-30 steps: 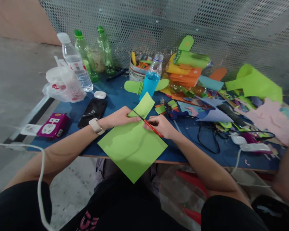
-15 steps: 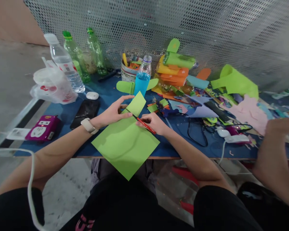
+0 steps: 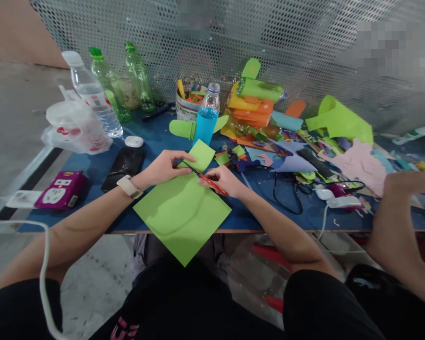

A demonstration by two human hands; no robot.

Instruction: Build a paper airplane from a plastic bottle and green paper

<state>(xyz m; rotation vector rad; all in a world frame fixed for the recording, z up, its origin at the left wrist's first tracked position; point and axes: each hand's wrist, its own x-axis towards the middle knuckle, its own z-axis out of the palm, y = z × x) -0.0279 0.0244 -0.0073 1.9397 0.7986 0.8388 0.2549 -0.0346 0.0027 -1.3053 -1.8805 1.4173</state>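
Observation:
My right hand (image 3: 221,180) grips red-handled scissors (image 3: 212,183), whose dark blades point left across green paper. My left hand (image 3: 166,166) pinches the upper part of that paper beside the blades, the thumb below and the fingers above. A large green sheet (image 3: 182,212) lies in front of me, one corner hanging over the table's near edge. Above the blades a smaller green piece (image 3: 202,155) sticks up toward a bottle of blue liquid (image 3: 207,125). Whether this piece is still joined to the sheet is hidden by my hands.
Left are a phone (image 3: 123,169), a purple box (image 3: 61,190), a bagged cup (image 3: 74,125) and several bottles. A pail of scraps (image 3: 187,106) stands behind. Rolled coloured paper (image 3: 255,106), scraps and a black cable (image 3: 288,210) cover the right. Another person's arm (image 3: 396,236) reaches in there.
The small upper piece of paper has tipped lower, and my left hand has shifted slightly down with it. My right hand keeps the scissors at nearly the same spot. The view has moved slightly.

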